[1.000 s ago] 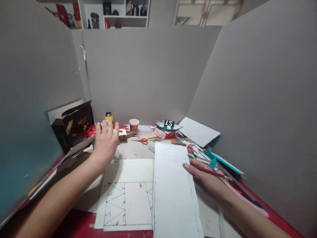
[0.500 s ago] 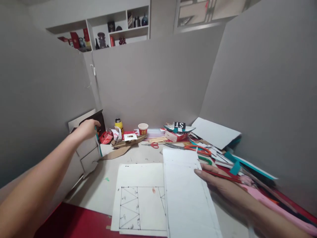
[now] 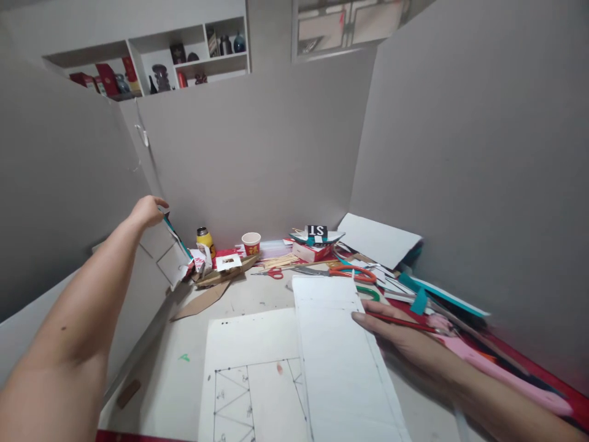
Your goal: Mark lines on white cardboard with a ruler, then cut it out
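My left hand [image 3: 150,210] reaches to the far left, its fingers closed over the top edge of a large white board [image 3: 151,270] with ruled black lines and a teal edge. My right hand [image 3: 391,328] is at the right edge of a folded white paper sheet [image 3: 335,356], thumb and fingers closed at its side. A red pencil [image 3: 405,322] passes between the thumb and fingers of that hand. Partly beneath the folded sheet lies a paper [image 3: 253,337] with a drawn rectangle and zigzag lines.
Behind the papers lie small red scissors [image 3: 275,273], large orange-handled scissors [image 3: 354,273] and a brown cardboard piece [image 3: 205,301]. A paper cup [image 3: 251,244] and a yellow bottle [image 3: 205,241] stand by the grey wall. Card scraps [image 3: 391,282] crowd the right side.
My left hand has risen with the white board, which now tilts up and away to the left, uncovering more tabletop. My right hand stays by the folded sheet; the view has turned right.
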Demonstrator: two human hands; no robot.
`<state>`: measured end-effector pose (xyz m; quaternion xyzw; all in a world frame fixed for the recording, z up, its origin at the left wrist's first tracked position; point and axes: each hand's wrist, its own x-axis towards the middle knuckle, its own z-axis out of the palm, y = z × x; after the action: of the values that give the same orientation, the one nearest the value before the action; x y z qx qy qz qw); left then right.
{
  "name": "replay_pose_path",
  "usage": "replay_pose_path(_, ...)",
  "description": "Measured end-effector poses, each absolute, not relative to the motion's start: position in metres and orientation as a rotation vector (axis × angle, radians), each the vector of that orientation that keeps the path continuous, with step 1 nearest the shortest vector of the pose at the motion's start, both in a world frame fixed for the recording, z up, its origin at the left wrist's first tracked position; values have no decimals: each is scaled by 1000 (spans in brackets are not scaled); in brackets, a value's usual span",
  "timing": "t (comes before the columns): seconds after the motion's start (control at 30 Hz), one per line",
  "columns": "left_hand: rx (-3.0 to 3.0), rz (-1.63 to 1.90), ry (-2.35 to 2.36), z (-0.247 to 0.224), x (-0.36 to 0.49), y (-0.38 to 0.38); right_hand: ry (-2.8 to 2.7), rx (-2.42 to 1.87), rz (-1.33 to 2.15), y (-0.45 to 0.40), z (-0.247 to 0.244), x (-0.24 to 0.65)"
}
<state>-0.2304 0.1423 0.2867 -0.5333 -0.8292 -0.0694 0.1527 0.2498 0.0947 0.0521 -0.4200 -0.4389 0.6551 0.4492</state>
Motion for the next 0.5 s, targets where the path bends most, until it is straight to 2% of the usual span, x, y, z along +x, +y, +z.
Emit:
replay_pose_path(0.33, -1509, 7, -2254, 255, -248, 155, -1110, -917, 1660, 105, 43, 253)
replay_pose_path(0.5, -1379, -85, -2226, 241, -237, 148, -1208, -878, 1626, 108, 42, 255)
